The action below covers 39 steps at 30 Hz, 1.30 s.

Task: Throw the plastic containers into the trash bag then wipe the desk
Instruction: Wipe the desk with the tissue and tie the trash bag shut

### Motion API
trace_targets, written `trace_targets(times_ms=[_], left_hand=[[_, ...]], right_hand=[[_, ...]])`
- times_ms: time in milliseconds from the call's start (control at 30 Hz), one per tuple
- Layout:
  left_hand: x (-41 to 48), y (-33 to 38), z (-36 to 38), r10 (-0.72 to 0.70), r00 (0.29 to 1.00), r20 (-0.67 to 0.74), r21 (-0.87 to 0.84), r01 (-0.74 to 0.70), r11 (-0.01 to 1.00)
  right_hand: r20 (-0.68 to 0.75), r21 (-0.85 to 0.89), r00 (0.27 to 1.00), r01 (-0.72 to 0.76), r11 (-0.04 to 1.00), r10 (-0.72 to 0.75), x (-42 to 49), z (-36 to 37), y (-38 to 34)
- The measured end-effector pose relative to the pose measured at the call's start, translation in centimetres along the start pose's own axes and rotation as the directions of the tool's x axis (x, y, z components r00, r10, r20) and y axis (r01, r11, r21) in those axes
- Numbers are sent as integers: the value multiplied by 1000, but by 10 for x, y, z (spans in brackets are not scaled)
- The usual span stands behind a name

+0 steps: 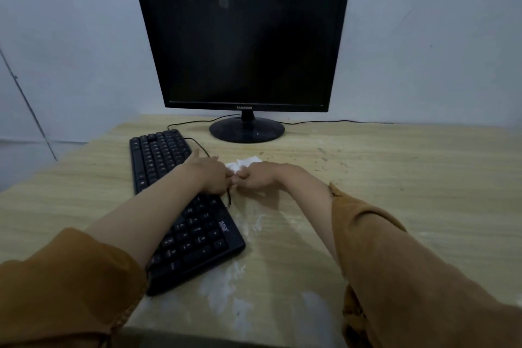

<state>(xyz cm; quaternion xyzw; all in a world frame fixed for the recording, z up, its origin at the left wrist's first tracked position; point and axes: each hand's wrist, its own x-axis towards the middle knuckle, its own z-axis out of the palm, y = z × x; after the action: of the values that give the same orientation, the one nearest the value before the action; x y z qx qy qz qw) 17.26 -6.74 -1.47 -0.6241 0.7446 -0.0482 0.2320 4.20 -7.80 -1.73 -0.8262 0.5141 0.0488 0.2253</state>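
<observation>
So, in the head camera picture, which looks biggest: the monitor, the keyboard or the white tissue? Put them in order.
1. monitor, plainly the largest.
2. keyboard, though it lies nearer the camera, which flatters it.
3. white tissue, by far the smallest; part of it is hidden.

The pale wood-grain laminate surface (395, 192) is dirty. White powdery smears (226, 285) streak its near middle, and dark specks (330, 158) are scattered farther back on the right. A crumpled white tissue (244, 162) lies on it at the centre, its near edge under the curled fingers of the right hand (255, 179).
</observation>
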Motion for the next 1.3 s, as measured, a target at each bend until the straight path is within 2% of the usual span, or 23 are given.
trace_targets(times_ms=[167,533,600,667,733,767,867,933,1133,1300], left_hand=[[-25,23,-4,57,998,-11,37,-57,998],[-45,80,-11,255,965,-60,-194,-262,945],[-45,77,-11,272,961,-59,-272,-277,922],[-45,70,-12,244,965,-96,-352,-262,898],[-43,62,-11,197,969,-148,-366,-239,899],[-42,58,-12,182,971,-158,-351,-227,908],[-40,52,-12,177,974,-139,-310,-213,926],[-40,52,-12,193,973,-124,-296,-222,929],[-40,60,-9,240,967,-92,-245,-255,935],[-39,62,-11,292,947,-132,-269,-318,909]], right_hand=[[-40,-108,999,27,994,-32,-37,11,13],[-157,100,987,-14,995,30,-106,3,72],[-240,222,970,9,975,45,-113,-1,77],[-384,319,920,48,946,83,-116,-1,80],[-489,288,866,44,957,107,-115,3,79],[-496,255,862,25,967,109,-111,6,78],[-407,165,900,-98,981,158,-97,16,67],[-407,79,896,-157,984,176,-88,22,56],[-426,-136,899,-172,976,99,-78,27,35],[-412,-91,909,-112,990,64,-89,20,44]])
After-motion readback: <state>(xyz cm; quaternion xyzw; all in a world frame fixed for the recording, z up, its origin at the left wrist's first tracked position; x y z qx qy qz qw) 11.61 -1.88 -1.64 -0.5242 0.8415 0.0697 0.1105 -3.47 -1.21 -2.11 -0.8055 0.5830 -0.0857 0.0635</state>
